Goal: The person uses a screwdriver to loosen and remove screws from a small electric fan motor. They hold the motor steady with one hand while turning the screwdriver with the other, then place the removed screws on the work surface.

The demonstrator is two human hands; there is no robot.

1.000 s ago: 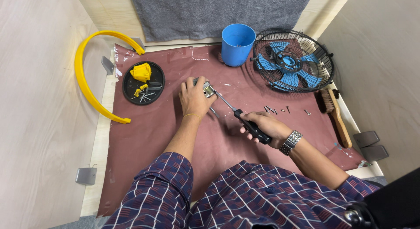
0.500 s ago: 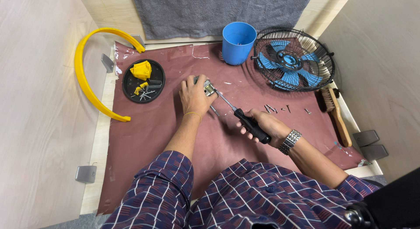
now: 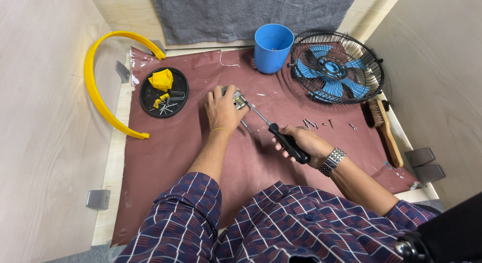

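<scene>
Maroon mat [image 3: 165, 157] on a pale wooden bench, plain light walls on both sides.

A blue cup [image 3: 273, 47] stands at the back beside a caged blue fan [image 3: 335, 67]; a black round tray [image 3: 150, 100] holds yellow plastic pieces and screws. The left hand [image 3: 221, 108] is closed over a small metal part [image 3: 238, 98] mid-mat. The right hand [image 3: 304, 142] is clamped around a black-handled screwdriver [image 3: 281, 137], tip at the part. Since half a second ago, both hands have barely shifted.
</scene>
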